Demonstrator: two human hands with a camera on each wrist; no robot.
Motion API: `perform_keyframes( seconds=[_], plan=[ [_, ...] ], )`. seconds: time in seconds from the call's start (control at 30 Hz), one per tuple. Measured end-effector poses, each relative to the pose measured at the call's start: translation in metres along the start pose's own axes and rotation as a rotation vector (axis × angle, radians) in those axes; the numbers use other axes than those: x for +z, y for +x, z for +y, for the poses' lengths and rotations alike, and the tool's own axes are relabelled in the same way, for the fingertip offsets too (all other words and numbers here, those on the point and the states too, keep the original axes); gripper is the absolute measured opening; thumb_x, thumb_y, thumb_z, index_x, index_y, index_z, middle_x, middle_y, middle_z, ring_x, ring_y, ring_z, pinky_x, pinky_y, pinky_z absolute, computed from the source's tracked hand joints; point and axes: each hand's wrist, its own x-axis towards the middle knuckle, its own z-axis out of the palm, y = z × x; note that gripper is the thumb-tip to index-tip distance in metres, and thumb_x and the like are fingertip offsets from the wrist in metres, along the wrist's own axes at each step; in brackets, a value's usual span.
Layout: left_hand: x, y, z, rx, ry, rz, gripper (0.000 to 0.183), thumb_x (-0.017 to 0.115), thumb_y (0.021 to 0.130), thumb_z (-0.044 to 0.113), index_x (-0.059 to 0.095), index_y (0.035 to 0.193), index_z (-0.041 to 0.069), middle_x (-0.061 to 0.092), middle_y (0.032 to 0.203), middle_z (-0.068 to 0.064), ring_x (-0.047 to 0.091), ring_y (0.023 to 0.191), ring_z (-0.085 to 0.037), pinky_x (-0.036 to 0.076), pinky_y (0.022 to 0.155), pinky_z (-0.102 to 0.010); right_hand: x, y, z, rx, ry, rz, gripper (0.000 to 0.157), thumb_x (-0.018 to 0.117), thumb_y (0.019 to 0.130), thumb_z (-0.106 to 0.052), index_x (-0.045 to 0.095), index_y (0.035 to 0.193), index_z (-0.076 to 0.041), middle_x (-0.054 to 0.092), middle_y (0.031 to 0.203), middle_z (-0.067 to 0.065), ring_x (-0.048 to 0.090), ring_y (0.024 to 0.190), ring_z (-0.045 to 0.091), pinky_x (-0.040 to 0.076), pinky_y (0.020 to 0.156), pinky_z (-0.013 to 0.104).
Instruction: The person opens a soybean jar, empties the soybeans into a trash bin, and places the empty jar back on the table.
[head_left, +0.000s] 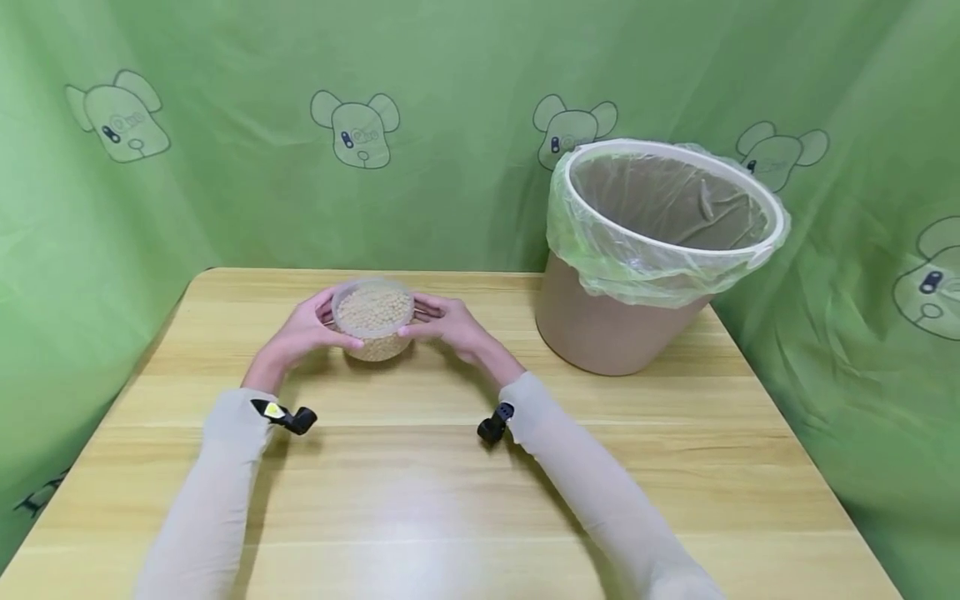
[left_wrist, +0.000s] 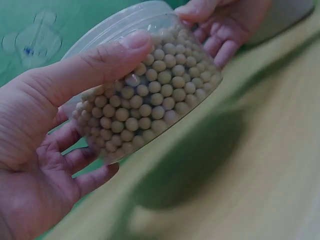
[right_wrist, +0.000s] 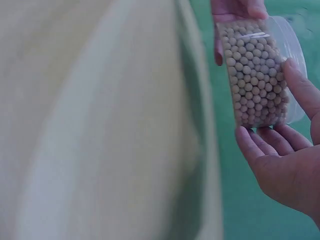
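Note:
Between both hands is a round clear plastic tub (head_left: 377, 321), filled with small beige balls (left_wrist: 145, 102). A clear lid or rim (right_wrist: 290, 45) tops it. My left hand (head_left: 303, 333) grips its left side, thumb along the front near the rim and fingers around the side and lower edge. From the right, my right hand (head_left: 450, 323) holds the opposite side, its thumb on the front and fingertips at the lower edge. In the left wrist view the tub is tilted in the picture and a dark shadow (left_wrist: 190, 160) lies on the table under it.
A brown waste bin (head_left: 615, 325) with a white rim and a green plastic liner (head_left: 622, 275) stands at the back right of the wooden table (head_left: 420, 500). Green curtains (head_left: 450, 200) with mouse-like drawings hang behind. A small black camera (head_left: 300, 420) is strapped to the left wrist.

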Motion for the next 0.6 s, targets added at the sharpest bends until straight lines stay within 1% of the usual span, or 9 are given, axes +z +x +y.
perform_keyframes(
  seconds=[0.13, 0.2, 0.3, 0.37, 0.6],
  plan=[
    [0.020, 0.012, 0.016, 0.060, -0.056, -0.004, 0.105, 0.085, 0.058, -0.001, 0.032, 0.145, 0.020, 0.041, 0.144, -0.007, 0.045, 0.127, -0.024, 0.040, 0.107, -0.032, -0.023, -0.012, -0.016, -0.042, 0.003, 0.016, 0.074, 0.082, 0.068, -0.007, 0.051, 0.135, -0.015, 0.053, 0.137, 0.005, 0.052, 0.124, 0.021, 0.044, 0.103, 0.030],
    [0.029, 0.017, 0.023, 0.092, -0.078, -0.003, 0.104, 0.085, 0.058, -0.002, 0.034, 0.145, 0.020, 0.044, 0.141, -0.007, 0.047, 0.125, -0.024, 0.043, 0.104, -0.030, -0.033, -0.018, -0.025, -0.067, 0.001, 0.020, 0.073, 0.081, 0.068, -0.005, 0.052, 0.135, -0.015, 0.053, 0.137, 0.006, 0.052, 0.124, 0.022, 0.043, 0.104, 0.033],
    [0.041, 0.024, 0.033, 0.130, -0.088, 0.000, 0.103, 0.086, 0.057, -0.002, 0.035, 0.144, 0.020, 0.046, 0.139, -0.007, 0.049, 0.123, -0.023, 0.046, 0.101, -0.028, -0.047, -0.028, -0.037, -0.096, 0.003, 0.021, 0.073, 0.080, 0.069, -0.002, 0.051, 0.135, -0.013, 0.052, 0.137, 0.008, 0.050, 0.125, 0.026, 0.041, 0.107, 0.037],
    [0.048, 0.029, 0.041, 0.154, -0.093, 0.003, 0.101, 0.086, 0.057, -0.001, 0.037, 0.143, 0.021, 0.047, 0.137, -0.006, 0.049, 0.123, -0.023, 0.045, 0.102, -0.029, -0.054, -0.033, -0.045, -0.109, 0.006, 0.028, 0.072, 0.079, 0.069, -0.001, 0.051, 0.135, -0.011, 0.052, 0.137, 0.010, 0.050, 0.125, 0.027, 0.041, 0.107, 0.039],
    [0.067, 0.043, 0.062, 0.218, -0.152, -0.007, 0.096, 0.084, 0.059, -0.003, 0.041, 0.141, 0.021, 0.048, 0.136, -0.005, 0.047, 0.124, -0.023, 0.044, 0.104, -0.036, -0.075, -0.047, -0.068, -0.116, -0.007, 0.073, 0.066, 0.079, 0.071, -0.002, 0.055, 0.132, -0.010, 0.058, 0.131, 0.012, 0.055, 0.119, 0.027, 0.048, 0.099, 0.035]
  ],
)
